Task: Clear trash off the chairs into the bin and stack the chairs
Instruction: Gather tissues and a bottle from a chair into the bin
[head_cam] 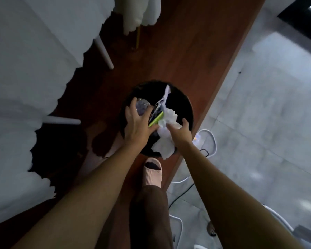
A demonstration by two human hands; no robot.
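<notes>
A round black bin (pixel 180 103) stands on the wooden floor right below me. Both hands are over its mouth. My left hand (pixel 136 123) grips a clear plastic bottle (pixel 142 105) together with a dark wrapper with a green edge (pixel 157 118). My right hand (pixel 180 132) clutches crumpled white paper (pixel 166 141), which hangs over the bin's near rim. A thin white strip (pixel 167 91) sticks up inside the bin. No chairs are clearly in view.
A white fringed bedspread (pixel 25 78) covers the left side, with white legs (pixel 104 51) showing beneath. To the right lies a grey tiled floor (pixel 267 114) with white cables (pixel 210 141) and a small lit device. My slippered foot (pixel 153 173) stands just behind the bin.
</notes>
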